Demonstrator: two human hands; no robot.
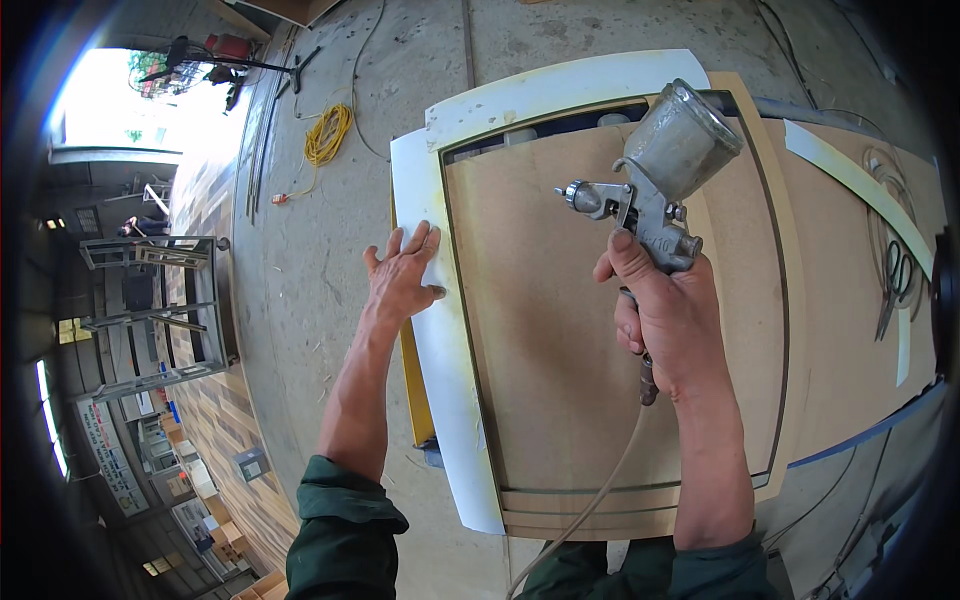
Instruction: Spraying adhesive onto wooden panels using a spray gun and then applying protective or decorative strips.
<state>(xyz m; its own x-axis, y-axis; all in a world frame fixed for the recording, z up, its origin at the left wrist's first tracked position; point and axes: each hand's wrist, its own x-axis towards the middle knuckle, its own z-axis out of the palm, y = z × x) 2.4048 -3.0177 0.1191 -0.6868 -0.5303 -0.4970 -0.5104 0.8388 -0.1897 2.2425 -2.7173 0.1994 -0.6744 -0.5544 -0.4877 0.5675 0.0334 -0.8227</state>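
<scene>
My right hand (pixel 665 310) is wrapped round the handle of a metal spray gun (pixel 650 215), held above a wooden panel frame. The gun's grey cup (pixel 682 140) sits on top, and its nozzle points left. From the handle a hose (pixel 625 460) runs down toward my body. With fingers spread, my left hand (pixel 402 275) rests on a white strip (pixel 440 390) along the frame's left side. Yellowish staining shows along that strip's inner edge. Another white strip (pixel 570 85) lies across the far side. Brown board (pixel 560 330) shows inside the dark groove of the frame (pixel 785 330).
Scissors (pixel 893 285) and a curved pale strip (pixel 860 185) lie on the board at the right. A coiled yellow cord (pixel 328 135) is on the concrete floor (pixel 320 230). At the left stand a metal rack (pixel 150 310) and a fan (pixel 215 65).
</scene>
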